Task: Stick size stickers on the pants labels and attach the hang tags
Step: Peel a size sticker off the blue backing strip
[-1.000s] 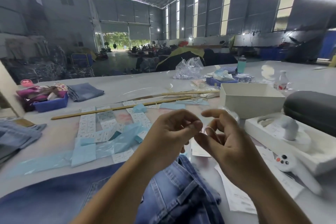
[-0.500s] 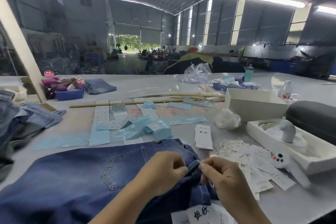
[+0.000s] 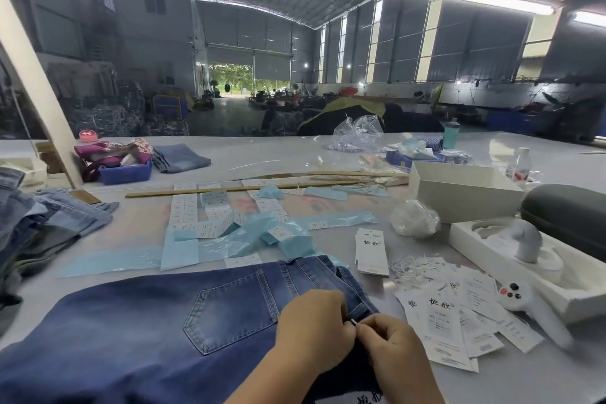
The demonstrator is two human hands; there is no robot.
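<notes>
A: How far along is the job?

B: Midway on this pair, I'd judge. The left hand (image 3: 314, 321) and right hand (image 3: 390, 343) meet fingertip to fingertip, each grip pinching a small pale fastener end at the waistband of the jeans (image 3: 157, 321). Whether the tag is secured, I cannot tell.

A: And materials?

B: Soft, faded denim under the grip; flat paper hang tags (image 3: 449, 315) just right of it; thin blue sticker sheets (image 3: 249, 236) beyond; folded jeans (image 3: 39, 223) far left.

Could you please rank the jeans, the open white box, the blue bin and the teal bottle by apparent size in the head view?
1. Jeans
2. White box
3. Blue bin
4. Teal bottle

The bottle stands farthest back, so its true size is unsure.
</notes>
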